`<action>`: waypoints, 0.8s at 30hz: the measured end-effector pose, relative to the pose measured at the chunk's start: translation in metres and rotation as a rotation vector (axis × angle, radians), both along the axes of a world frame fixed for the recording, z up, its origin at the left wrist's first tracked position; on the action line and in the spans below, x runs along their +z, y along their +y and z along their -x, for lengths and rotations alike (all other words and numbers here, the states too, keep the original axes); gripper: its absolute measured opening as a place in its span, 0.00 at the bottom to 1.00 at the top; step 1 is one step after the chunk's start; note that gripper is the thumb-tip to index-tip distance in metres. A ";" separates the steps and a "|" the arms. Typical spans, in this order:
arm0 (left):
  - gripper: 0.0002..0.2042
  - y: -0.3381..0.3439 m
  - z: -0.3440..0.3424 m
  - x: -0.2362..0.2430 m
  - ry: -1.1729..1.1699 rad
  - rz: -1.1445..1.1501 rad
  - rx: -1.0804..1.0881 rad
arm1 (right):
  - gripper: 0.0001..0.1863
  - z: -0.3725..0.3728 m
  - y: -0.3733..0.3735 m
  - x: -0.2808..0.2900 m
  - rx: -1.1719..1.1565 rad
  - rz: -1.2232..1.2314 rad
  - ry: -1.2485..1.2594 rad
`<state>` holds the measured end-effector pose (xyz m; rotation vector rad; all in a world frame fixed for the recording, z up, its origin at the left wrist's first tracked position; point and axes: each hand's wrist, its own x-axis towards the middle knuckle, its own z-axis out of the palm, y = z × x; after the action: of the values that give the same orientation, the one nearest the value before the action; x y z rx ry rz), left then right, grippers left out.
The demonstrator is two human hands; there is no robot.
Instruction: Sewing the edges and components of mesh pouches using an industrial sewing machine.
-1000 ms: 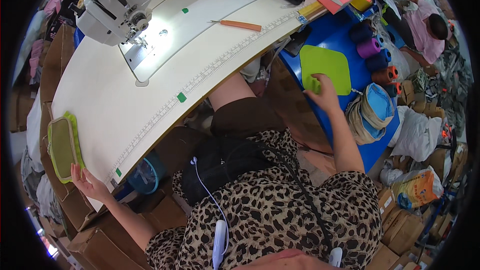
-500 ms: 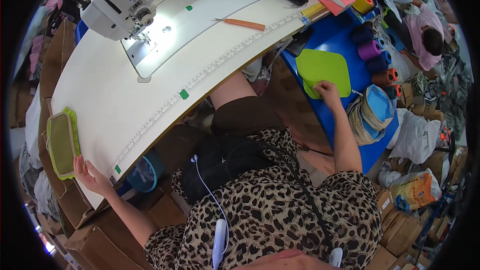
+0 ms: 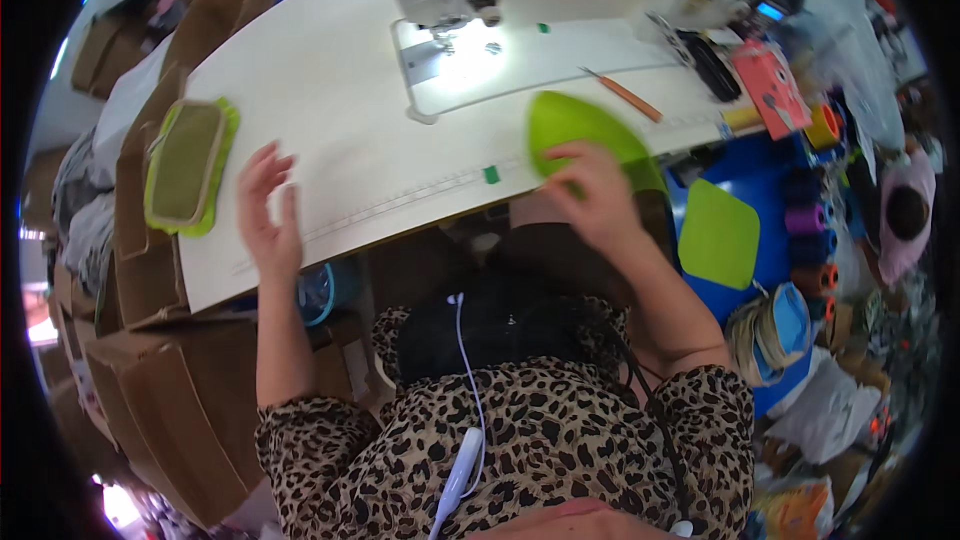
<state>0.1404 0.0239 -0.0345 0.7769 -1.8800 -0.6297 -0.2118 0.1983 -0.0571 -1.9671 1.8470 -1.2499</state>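
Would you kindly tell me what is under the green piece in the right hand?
Around the green piece in the right hand, the white table and its ruler strip show; the stretch directly beneath is covered.

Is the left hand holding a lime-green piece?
No, the left hand is open and empty above the white table, while the right hand grips a lime-green piece.

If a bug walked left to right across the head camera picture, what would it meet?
Olive piece, left hand, green square, right hand with lime piece, lime sheet, purple spool, pink-shirted person.
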 end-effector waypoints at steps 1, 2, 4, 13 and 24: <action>0.18 0.008 0.013 0.011 -0.065 0.006 -0.036 | 0.08 -0.022 -0.016 -0.007 0.111 -0.030 0.091; 0.17 0.016 0.022 0.024 -0.151 0.074 -0.081 | 0.09 -0.046 -0.029 -0.009 0.185 -0.023 0.161; 0.19 0.030 0.036 0.041 -0.268 0.074 -0.236 | 0.11 -0.086 -0.053 -0.012 0.342 -0.016 0.210; 0.22 -0.032 0.043 -0.012 -0.765 -0.005 -0.385 | 0.22 -0.109 -0.079 0.005 0.742 0.045 0.173; 0.27 -0.074 0.042 0.012 -0.857 -0.009 -0.465 | 0.07 0.137 0.210 0.005 -0.742 -0.125 0.276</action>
<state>0.0981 -0.0501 -0.0228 0.6641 -2.8964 -0.6357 -0.3490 0.4079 -0.0525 -1.4768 2.8719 -0.9848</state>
